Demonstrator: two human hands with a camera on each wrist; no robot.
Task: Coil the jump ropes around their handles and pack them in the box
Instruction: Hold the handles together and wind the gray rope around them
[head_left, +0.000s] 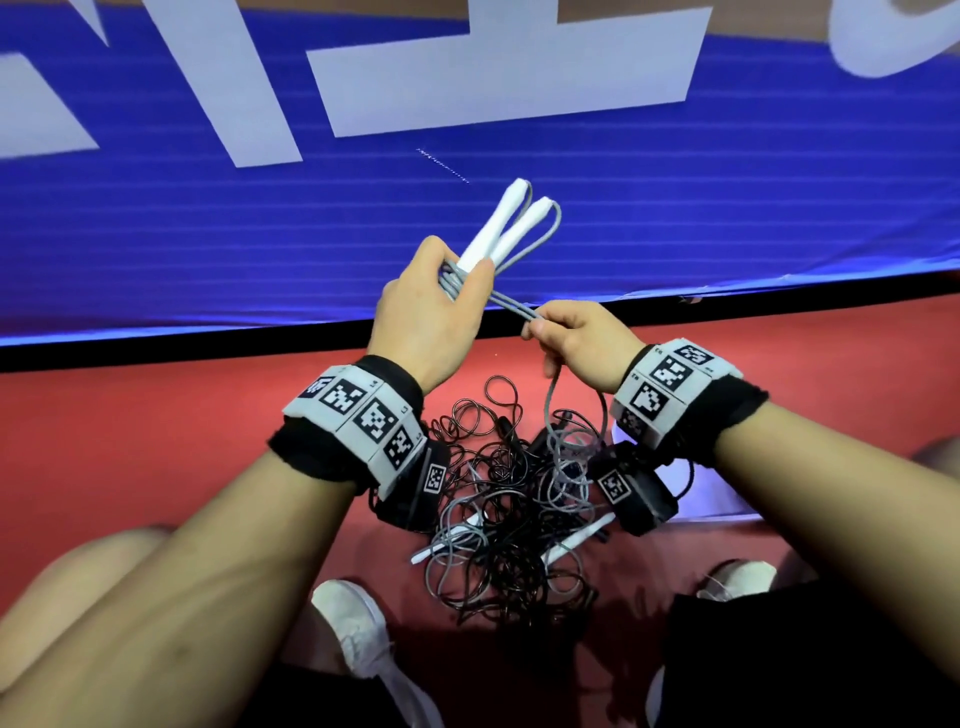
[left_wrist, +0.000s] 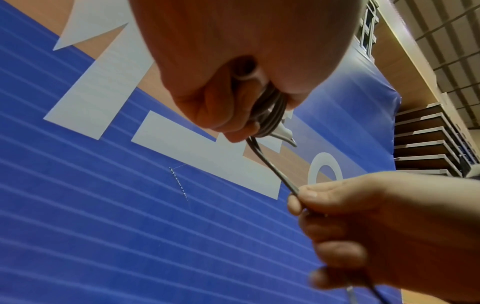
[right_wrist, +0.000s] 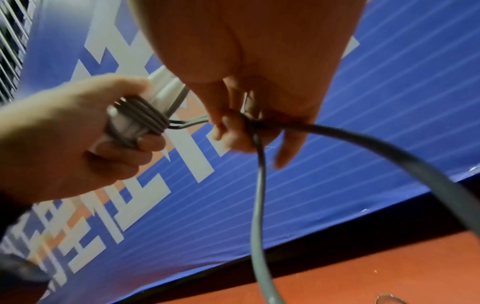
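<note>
Grey rope (head_left: 511, 305) runs taut from the turns on the paired white handles (head_left: 501, 228), clenched in my left hand (head_left: 426, 306), down-right to my right hand (head_left: 582, 338), pinching it, nearer the floor pile (head_left: 514, 509).

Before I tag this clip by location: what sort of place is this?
Probably a sports hall or gym: a big blue padded mat printed with large white characters, a red floor, tiered steps like retracted bleachers, and a pile of jump ropes at the person's feet.
</note>
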